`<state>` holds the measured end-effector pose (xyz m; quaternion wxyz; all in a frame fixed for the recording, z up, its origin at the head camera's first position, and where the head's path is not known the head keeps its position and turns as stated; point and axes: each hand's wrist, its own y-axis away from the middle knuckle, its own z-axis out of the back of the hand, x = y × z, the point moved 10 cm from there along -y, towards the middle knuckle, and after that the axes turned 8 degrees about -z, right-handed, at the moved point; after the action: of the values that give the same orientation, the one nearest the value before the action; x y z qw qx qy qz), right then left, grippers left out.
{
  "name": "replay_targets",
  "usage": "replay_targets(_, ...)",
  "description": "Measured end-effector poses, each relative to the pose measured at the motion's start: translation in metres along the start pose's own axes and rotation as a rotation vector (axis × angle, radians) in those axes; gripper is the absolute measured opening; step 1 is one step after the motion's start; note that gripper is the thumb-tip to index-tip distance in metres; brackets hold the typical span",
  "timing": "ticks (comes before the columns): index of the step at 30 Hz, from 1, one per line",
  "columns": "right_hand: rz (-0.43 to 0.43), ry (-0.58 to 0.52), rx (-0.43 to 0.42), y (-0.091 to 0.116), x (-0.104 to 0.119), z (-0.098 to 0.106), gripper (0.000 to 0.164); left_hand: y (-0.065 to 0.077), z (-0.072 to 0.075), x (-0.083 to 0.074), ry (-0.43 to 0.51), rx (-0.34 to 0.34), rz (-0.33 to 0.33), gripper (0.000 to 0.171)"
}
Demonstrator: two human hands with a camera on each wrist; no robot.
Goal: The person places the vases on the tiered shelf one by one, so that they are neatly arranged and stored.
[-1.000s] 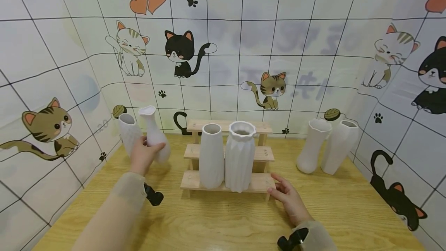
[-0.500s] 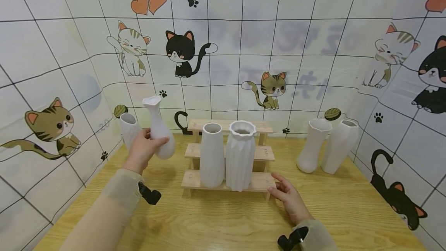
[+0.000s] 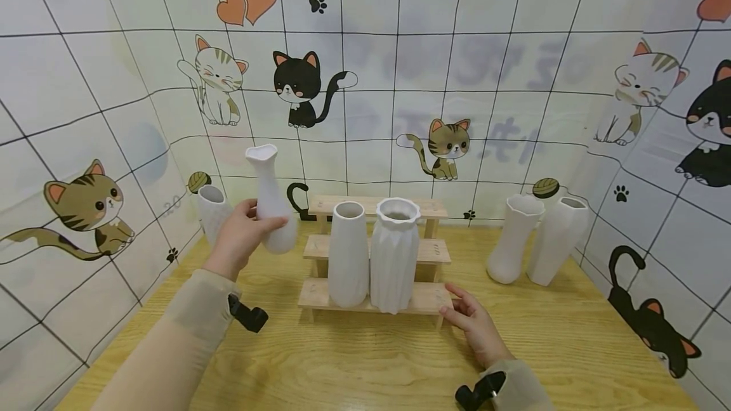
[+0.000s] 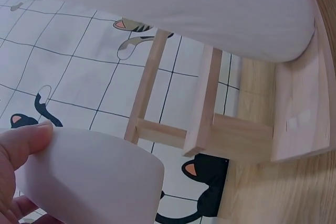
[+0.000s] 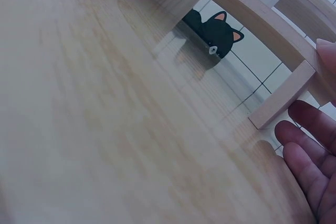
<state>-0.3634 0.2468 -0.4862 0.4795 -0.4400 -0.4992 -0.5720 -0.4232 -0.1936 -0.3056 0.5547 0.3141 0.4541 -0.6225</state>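
Observation:
A white vase (image 3: 276, 221) with a narrow neck and flared mouth is held up off the table in my left hand (image 3: 242, 233), thumb across its front. The same vase (image 4: 100, 177) fills the lower left wrist view. My right hand (image 3: 471, 322) grips the right end of the wooden three-step stand (image 3: 428, 297), thumb on the lowest shelf's front. In the right wrist view, its fingers (image 5: 304, 161) curl beside the stand's leg (image 5: 283, 95). On the lowest step stand two white vases, a smooth tapered one (image 3: 347, 259) and a pleated one (image 3: 394, 265) with a ruffled rim.
A textured white vase (image 3: 214, 208) stands at the back left, partly behind my left hand. To the right of the stand are a white vase with a wavy rim (image 3: 508, 246) and an angular white vase (image 3: 554, 246). Cat-printed sheeting (image 3: 371, 94) closes in the wooden table (image 3: 342, 366).
My left hand has lifted the narrow-necked vase off the table and carried it up and right, toward the stand. My right hand has stayed at the stand's end.

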Motion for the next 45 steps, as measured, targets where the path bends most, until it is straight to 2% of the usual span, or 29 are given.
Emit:
replay_targets(8, 0.0, 0.006, -0.007, 0.0, 0.0, 0.001, 0.063, -0.001, -0.018, -0.012, 0.06, 0.044, -0.003, 0.089)
replay_targets(30, 0.009, 0.008, -0.009, -0.001, -0.002, 0.001, 0.063, -0.01, -0.074, -0.031, 0.136, 0.081, -0.059, 0.073)
replay_targets(45, 0.002, 0.013, -0.016, 0.0, -0.001, 0.002, 0.063, -0.015, -0.088, -0.028, 0.112, 0.087, -0.067, 0.068)
